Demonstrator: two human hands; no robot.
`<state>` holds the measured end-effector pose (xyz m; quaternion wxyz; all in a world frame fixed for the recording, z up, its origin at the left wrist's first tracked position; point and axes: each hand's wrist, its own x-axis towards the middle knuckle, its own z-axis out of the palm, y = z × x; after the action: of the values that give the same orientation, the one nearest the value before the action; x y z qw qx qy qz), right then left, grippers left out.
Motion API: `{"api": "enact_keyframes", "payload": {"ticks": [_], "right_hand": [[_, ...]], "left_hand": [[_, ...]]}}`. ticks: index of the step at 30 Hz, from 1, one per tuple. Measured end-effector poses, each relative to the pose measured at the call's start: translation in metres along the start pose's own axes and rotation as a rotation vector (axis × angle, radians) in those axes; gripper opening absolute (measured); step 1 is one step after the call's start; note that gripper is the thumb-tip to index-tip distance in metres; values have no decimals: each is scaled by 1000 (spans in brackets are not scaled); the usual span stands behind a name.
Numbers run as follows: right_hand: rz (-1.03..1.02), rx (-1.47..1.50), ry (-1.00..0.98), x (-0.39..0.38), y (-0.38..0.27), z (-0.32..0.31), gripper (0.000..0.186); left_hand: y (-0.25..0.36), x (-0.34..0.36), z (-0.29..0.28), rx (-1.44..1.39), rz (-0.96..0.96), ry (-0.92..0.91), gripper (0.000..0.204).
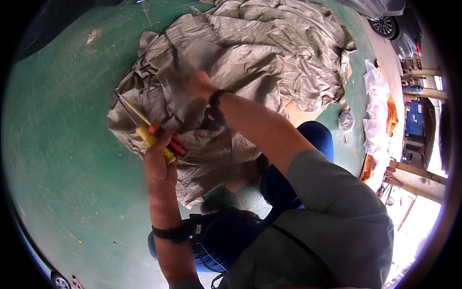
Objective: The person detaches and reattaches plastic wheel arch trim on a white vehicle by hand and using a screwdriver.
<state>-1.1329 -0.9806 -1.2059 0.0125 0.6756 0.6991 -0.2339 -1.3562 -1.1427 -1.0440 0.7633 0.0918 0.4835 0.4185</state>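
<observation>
Two screwdrivers are gripped in my left hand (159, 166). One screwdriver (155, 144) has a yellow handle, the other screwdriver (174, 143) a red and black one. Their long shafts point up and left, over the edge of a crumpled grey-brown tarp (245, 82) spread on the floor. My right hand (197, 83) is over the tarp's left part, its fingers smeared by motion. A dark streak shows just beyond its fingers, too blurred to name. Whether this hand holds anything is hidden by the blur.
Beneath everything lies a green painted floor (62, 144). White plastic sheeting (377, 106) and a small clear plastic bag (346, 119) lie to the right. A dark car (406, 33) stands at the far right. My blue-clad knees border the tarp's near side.
</observation>
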Motion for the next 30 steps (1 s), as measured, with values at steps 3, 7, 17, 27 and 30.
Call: {"api": "enact_keyframes", "payload": {"ticks": [3, 7, 17, 27, 30], "right_hand": [[149, 176, 185, 11, -14, -10, 48], [49, 191, 193, 19, -40, -7, 40], [-77, 272, 214, -36, -81, -18, 32], [-646, 635, -116, -166, -128, -144, 26], [-427, 628, -187, -171, -71, -169, 47]], "left_hand": [[-5, -8, -2, -44, -10, 106, 16], [-1, -34, -1, -157, -3, 100, 13], [19, -57, -10, -152, 111, 82, 14], [50, -48, 20, -386, 107, -55, 21], [40, -29, 5, -317, 161, -73, 21]]}}
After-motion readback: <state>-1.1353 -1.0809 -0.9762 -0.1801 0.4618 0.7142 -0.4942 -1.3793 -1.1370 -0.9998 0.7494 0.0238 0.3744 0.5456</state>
